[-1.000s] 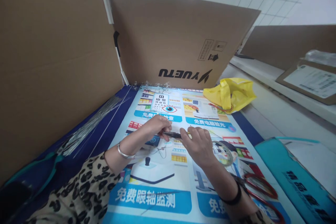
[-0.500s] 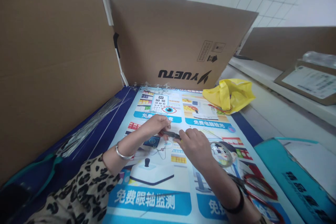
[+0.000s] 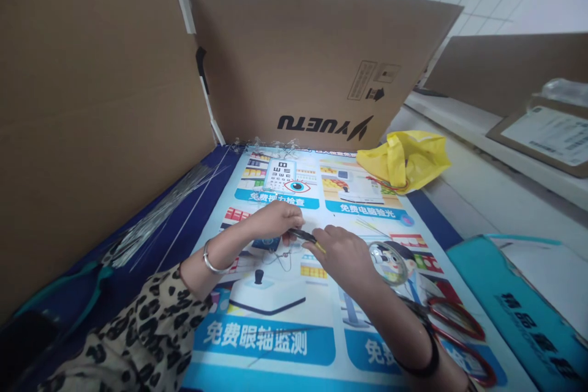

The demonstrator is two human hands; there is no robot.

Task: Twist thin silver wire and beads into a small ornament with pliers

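My right hand is closed around small pliers with black jaws and a yellow handle, pointing left. At the tip of the jaws, the fingers of my left hand are pinched together. What they hold is too small to make out. Below my left fingers shows a thin bent wire; whether it hangs from them or lies on the printed poster cannot be told. Right of my right hand lies a clear round item, and red-handled scissors rest partly behind my right forearm.
Cardboard panels stand behind and to the left. Along the left edge lie a bundle of thin wires and a teal-handled tool. A yellow bag sits at the back right, with a teal box nearer on the right.
The view has shifted slightly. My right hand and the pliers have tilted a little, showing more of the yellow handle. Both hands stay close together at the pliers' tip.
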